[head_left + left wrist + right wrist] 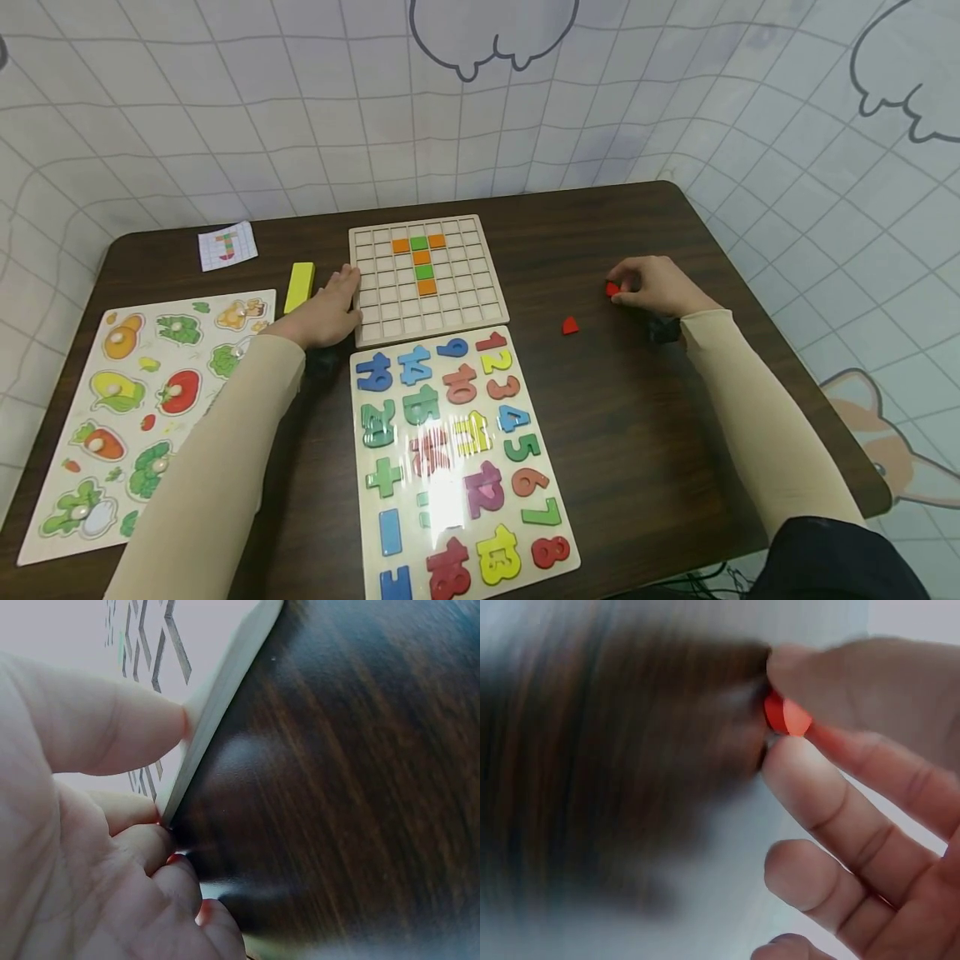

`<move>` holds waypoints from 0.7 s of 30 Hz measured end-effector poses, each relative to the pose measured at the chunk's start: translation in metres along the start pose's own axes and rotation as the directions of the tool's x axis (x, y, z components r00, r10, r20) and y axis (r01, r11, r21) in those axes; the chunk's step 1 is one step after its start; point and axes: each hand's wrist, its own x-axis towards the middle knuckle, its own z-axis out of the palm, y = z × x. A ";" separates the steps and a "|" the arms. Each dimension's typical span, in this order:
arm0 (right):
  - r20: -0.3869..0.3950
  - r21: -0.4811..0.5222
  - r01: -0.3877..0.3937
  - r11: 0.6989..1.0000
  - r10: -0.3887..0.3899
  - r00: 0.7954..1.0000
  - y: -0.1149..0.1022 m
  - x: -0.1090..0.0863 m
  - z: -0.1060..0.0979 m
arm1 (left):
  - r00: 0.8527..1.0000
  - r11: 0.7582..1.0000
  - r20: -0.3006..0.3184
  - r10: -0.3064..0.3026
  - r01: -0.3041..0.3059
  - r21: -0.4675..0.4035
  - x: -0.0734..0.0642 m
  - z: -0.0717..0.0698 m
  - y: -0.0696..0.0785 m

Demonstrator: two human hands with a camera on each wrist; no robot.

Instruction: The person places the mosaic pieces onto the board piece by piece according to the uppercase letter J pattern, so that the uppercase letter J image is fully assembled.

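Observation:
My right hand [654, 285] pinches a small red piece [786, 715] between thumb and fingertips, over the right part of the table. A second red piece [570, 325], wedge-shaped, lies on the table to its lower left. At the left edge of the wooden grid board [468, 312] rests my left hand [327, 313], its fingers stretched forward. In the left wrist view the thumb [112, 727] and fingertips touch the board's side. Orange and green squares [423, 272] sit in the grid's slots as a T shape.
A number puzzle board [408, 521] lies just below the grid board. On the left is a vegetable puzzle board [67, 417], partly under my left forearm. A yellow block [299, 287] stands near my left hand, and a paper card with a coloured J [227, 246] lies behind.

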 end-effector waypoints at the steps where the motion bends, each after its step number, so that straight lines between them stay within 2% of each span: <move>1: 0.009 0.008 0.005 1.000 -0.005 1.000 -0.002 0.000 0.001 | 1.000 1.000 0.000 0.002 -0.002 0.000 0.000 0.000 0.000; 7: 0.052 0.033 0.040 0.999 -0.041 0.998 -0.015 0.001 0.004 | 1.000 1.000 0.000 0.011 -0.011 -0.008 -0.001 0.000 0.000; 15: 0.015 -0.077 0.075 0.994 -0.074 0.997 -0.023 0.007 0.006 | 1.000 1.000 0.004 0.014 -0.014 -0.014 -0.001 0.000 -0.002; 21: 0.020 -0.099 0.113 0.989 -0.111 0.994 -0.029 0.013 0.008 | 1.000 1.000 0.003 0.004 -0.004 -0.008 0.000 0.000 -0.002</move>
